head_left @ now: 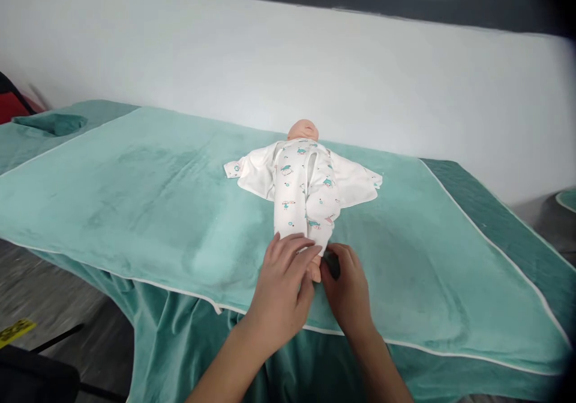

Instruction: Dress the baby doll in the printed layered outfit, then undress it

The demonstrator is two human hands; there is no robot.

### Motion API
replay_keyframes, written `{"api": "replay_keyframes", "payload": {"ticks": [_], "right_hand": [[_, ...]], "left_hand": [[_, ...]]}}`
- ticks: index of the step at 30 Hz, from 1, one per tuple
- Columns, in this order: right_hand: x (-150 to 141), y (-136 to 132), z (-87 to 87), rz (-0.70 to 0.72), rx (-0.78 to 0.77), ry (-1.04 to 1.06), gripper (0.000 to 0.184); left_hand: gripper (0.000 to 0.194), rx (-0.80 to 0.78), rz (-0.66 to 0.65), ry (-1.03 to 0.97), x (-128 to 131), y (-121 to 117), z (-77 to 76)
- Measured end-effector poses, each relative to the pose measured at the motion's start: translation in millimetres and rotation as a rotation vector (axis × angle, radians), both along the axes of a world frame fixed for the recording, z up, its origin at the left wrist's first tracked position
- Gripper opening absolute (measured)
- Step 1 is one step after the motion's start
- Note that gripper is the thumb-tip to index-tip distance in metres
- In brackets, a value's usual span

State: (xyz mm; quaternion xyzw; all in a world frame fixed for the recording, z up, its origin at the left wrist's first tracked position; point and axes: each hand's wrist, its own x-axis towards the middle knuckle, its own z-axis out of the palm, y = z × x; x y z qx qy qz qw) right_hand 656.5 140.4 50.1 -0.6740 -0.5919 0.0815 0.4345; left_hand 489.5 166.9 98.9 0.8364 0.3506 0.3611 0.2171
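A baby doll [304, 129] lies on its back, head toward the wall. It wears a white baby outfit [290, 187] printed with small teal and pink figures, its sleeve parts spread out to both sides. My left hand [283, 286] curves over the lower end of a leg of the outfit, fingers bent onto the cloth. On the other side of the same leg end, my right hand [347, 283] has its thumb and fingers curled in at the hem. A bare doll foot [315, 269] shows between my hands; the other foot is hidden behind my left hand.
The doll rests on a light green padded bed cover [180, 169] with white piping and a draped skirt [180, 331]. A white wall [270, 61] stands behind. At left are a face-hole opening [54, 124], a red object [11, 106] and a dark object [38, 376] on the floor.
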Motion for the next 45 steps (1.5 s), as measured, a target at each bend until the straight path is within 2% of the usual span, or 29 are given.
{"api": "replay_keyframes", "payload": {"ticks": [3, 7, 12, 13, 15, 18, 22, 26, 32, 36, 39, 42, 45], "right_hand": [[0.3, 7.3, 5.0, 0.031, 0.019, 0.135, 0.006], [11.1, 3.6, 10.0, 0.232, 0.069, 0.488, 0.005], [25.4, 1.3, 2.5, 0.301, 0.150, 0.724, 0.004], [26.8, 2.0, -0.1, 0.309, 0.156, 0.766, 0.002], [28.2, 3.6, -4.9, 0.316, 0.165, 0.846, 0.002], [28.4, 5.5, -9.2, 0.310, 0.174, 0.902, 0.003], [28.6, 6.1, -10.1, 0.366, 0.174, 0.903, 0.003], [29.1, 6.5, -10.4, 0.447, 0.204, 0.963, 0.007], [31.5, 9.2, -12.3, 0.493, 0.205, 0.945, 0.009], [30.2, 10.0, -10.4, 0.480, 0.184, 0.905, 0.007], [21.8, 10.2, -8.2, 0.335, 0.192, 0.744, 0.008], [10.0, 8.6, -7.5, 0.147, 0.230, 0.463, 0.015], [1.4, 0.8, -8.5, 0.076, 0.247, 0.290, 0.020]], "left_hand": [[0.047, 0.012, 0.069, 0.120, 8.9, 4.4, 5.8], [0.037, 0.029, 0.138, 0.193, 18.3, 9.8, 7.2], [0.015, 0.031, 0.181, 0.220, 27.9, 17.4, 4.4], [0.014, 0.025, 0.183, 0.221, 29.6, 17.8, 4.3], [0.024, 0.003, 0.175, 0.215, 32.9, 16.9, 4.8], [0.034, -0.026, 0.173, 0.228, 38.2, 12.5, 7.3], [0.022, -0.015, 0.221, 0.305, 44.4, 7.7, 11.2], [0.010, 0.006, 0.186, 0.353, 44.6, 8.6, 12.6], [0.009, -0.021, 0.188, 0.296, 40.5, 14.8, 12.6], [0.009, 0.048, 0.196, 0.300, 41.7, 19.5, 10.5], [0.012, 0.116, 0.196, 0.189, 40.7, 21.0, 4.5], [0.017, 0.185, 0.194, 0.035, 34.4, 17.9, -1.6], [0.020, 0.254, 0.135, -0.008, 24.3, 9.0, -3.4]]}}
